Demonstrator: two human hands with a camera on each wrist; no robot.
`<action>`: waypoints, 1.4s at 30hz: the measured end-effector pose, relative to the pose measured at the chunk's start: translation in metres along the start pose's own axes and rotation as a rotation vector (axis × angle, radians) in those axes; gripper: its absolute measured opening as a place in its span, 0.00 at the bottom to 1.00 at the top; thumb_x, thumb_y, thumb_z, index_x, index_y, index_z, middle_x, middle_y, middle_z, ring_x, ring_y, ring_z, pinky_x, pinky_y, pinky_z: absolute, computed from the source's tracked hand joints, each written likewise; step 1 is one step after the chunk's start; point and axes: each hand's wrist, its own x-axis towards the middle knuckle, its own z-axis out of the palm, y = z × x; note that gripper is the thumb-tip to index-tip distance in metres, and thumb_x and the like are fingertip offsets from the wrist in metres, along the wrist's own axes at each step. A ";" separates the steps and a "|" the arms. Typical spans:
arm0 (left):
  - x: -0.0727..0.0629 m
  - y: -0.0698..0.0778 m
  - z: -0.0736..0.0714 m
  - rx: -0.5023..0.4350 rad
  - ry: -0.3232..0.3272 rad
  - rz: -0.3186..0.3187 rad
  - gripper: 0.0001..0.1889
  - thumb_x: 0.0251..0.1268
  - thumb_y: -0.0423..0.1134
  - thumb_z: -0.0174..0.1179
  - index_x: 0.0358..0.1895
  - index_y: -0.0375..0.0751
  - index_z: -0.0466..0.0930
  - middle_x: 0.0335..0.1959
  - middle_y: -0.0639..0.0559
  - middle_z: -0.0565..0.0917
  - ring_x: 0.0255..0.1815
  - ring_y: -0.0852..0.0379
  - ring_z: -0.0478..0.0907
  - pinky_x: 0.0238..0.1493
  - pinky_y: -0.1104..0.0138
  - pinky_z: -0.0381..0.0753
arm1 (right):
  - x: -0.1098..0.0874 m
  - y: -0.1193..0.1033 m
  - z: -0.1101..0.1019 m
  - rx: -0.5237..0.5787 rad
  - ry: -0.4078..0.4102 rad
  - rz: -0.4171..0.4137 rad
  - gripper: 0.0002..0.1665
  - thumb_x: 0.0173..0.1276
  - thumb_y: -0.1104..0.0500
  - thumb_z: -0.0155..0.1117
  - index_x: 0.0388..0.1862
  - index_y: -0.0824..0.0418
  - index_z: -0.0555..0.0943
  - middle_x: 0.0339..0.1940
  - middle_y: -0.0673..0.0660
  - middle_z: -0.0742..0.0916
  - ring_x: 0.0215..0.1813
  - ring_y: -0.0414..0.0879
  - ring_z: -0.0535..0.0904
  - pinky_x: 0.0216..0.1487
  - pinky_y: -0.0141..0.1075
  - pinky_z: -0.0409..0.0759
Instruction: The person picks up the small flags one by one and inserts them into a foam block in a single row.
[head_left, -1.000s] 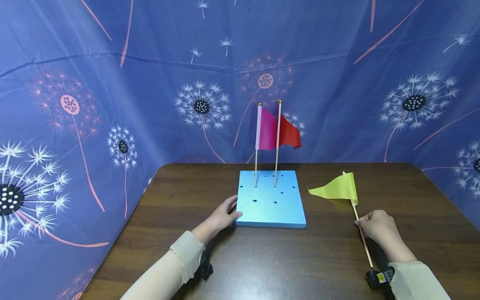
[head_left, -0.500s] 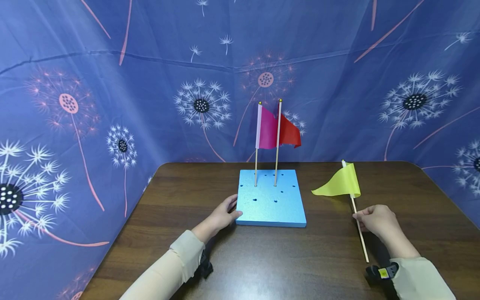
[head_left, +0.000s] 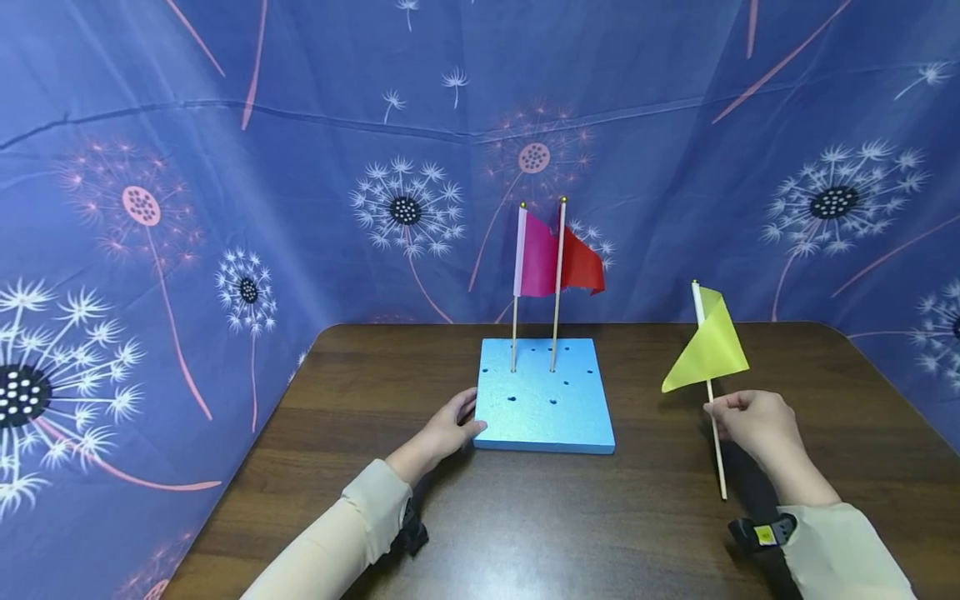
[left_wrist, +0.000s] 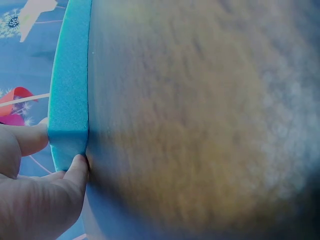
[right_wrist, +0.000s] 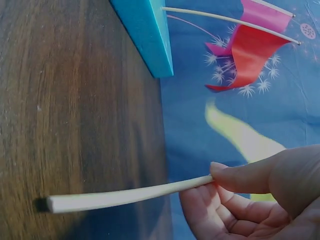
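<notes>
A square light-blue foam board (head_left: 540, 427) with several small holes lies on the table. From it stand a magenta flag (head_left: 536, 258) and a red flag (head_left: 582, 262), side by side on thin wooden sticks. At the board's left front corner, my left hand (head_left: 442, 429) holds the edge, thumb on the upper face and fingers against the side (left_wrist: 67, 142). To the right of the board, my right hand (head_left: 756, 425) pinches the stick of a yellow flag (head_left: 708, 346). This flag leans slightly left, its bare stick end (right_wrist: 100, 201) pointing down close over the table.
The dark wooden table (head_left: 360, 367) reaches back to a blue cloth (head_left: 315, 167) with a dandelion print. Black cameras are strapped to both wrists, the right one (head_left: 761, 532) close above the tabletop.
My right hand has moved a little farther back, and the yellow flag has swung from lying low to nearly upright. My left hand and the board stay in place.
</notes>
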 end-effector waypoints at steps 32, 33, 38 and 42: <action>0.003 0.000 0.000 0.005 -0.007 0.021 0.33 0.72 0.36 0.54 0.76 0.40 0.51 0.76 0.39 0.58 0.77 0.42 0.53 0.74 0.48 0.60 | 0.011 -0.031 0.014 0.080 0.283 -0.169 0.16 0.70 0.60 0.61 0.44 0.74 0.83 0.26 0.62 0.87 0.17 0.29 0.78 0.20 0.22 0.75; 0.003 -0.001 0.000 0.005 -0.005 0.020 0.33 0.72 0.36 0.54 0.76 0.40 0.51 0.76 0.39 0.58 0.77 0.42 0.53 0.74 0.49 0.59 | 0.012 -0.033 0.015 0.094 0.281 -0.168 0.16 0.70 0.60 0.61 0.44 0.74 0.83 0.26 0.62 0.87 0.17 0.29 0.77 0.20 0.22 0.76; 0.002 -0.001 0.001 0.003 0.002 0.014 0.33 0.72 0.36 0.54 0.76 0.40 0.52 0.76 0.39 0.58 0.77 0.42 0.54 0.74 0.49 0.59 | 0.016 -0.040 0.019 0.110 0.290 -0.166 0.15 0.70 0.60 0.61 0.44 0.73 0.83 0.26 0.62 0.88 0.17 0.27 0.77 0.20 0.21 0.74; 0.001 -0.001 0.000 0.000 0.008 0.005 0.33 0.72 0.36 0.55 0.76 0.41 0.52 0.76 0.39 0.58 0.77 0.42 0.54 0.74 0.49 0.60 | 0.018 -0.044 0.021 0.113 0.286 -0.174 0.16 0.70 0.59 0.61 0.44 0.73 0.83 0.27 0.63 0.88 0.18 0.27 0.77 0.20 0.23 0.73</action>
